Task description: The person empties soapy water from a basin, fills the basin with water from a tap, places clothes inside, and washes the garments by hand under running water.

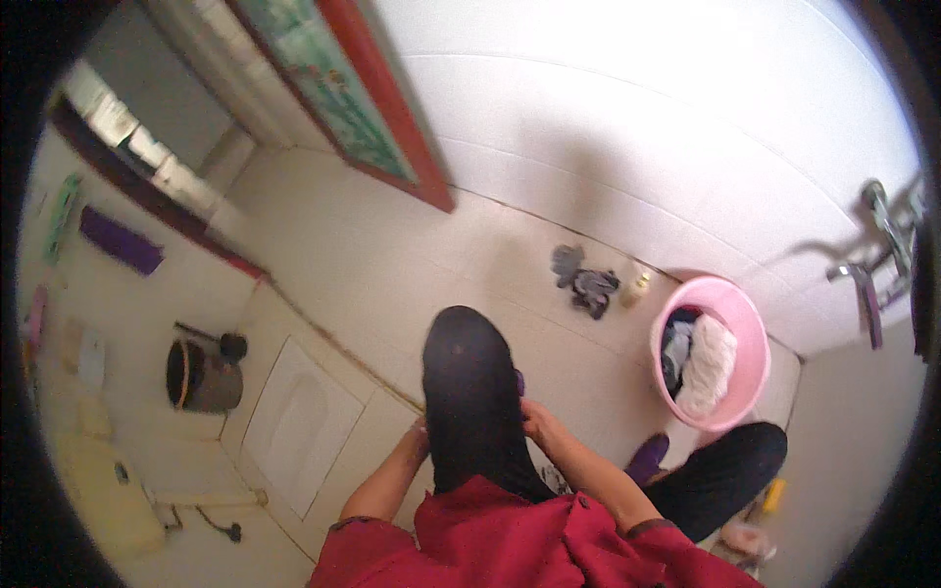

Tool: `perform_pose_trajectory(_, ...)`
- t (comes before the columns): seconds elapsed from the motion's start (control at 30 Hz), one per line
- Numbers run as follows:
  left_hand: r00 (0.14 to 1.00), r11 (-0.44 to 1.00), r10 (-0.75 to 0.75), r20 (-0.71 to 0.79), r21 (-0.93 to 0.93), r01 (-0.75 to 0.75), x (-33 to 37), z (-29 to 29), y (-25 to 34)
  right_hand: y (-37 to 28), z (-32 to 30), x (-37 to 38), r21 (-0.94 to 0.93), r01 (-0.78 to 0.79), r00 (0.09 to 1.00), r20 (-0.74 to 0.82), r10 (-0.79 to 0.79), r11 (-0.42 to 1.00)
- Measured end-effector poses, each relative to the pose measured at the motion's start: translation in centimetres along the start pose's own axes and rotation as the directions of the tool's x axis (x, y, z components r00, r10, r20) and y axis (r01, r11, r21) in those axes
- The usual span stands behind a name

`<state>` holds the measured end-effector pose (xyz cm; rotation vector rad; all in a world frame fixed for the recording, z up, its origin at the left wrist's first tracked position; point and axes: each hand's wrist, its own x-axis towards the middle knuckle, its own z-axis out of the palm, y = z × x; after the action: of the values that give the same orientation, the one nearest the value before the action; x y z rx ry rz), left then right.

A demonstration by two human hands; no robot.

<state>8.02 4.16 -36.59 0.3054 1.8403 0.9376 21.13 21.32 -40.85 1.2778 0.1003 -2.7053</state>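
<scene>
My black-trousered knee is raised in front of me and hides most of both hands. At its left side, only a bit of my left hand shows. My right hand touches the other side of that leg, low down near a sliver of a purple slipper. The fingers of both hands are hidden, so whatever they may hold cannot be made out. Another purple slipper is on my other foot, by the pink basket. White cloth and dark cloth lie inside it.
Dark grey crumpled cloths and a small yellowish bottle are on the tiled floor by the wall. Left are a squat toilet and a dark bin. A red-framed door stands ajar ahead; a metal tap juts from the right wall.
</scene>
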Motion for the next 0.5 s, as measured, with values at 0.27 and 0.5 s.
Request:
perform_pose_trajectory(0.27, 0.986, 0.978, 0.124, -0.115, -0.155, -0.141, 1.2, 2.1, 3.6, -3.3, -1.8, -0.2, 0.09, 0.077, 0.986, 0.138, -0.088, 0.993)
perform_pose_trajectory(0.5, 0.94, 0.917, 0.101, -0.327, -0.336, -0.215, -1.4, 2.0, 12.4, -6.9, 1.0, -4.8, 0.031, 0.37, 0.914, 0.166, -0.37, 0.928)
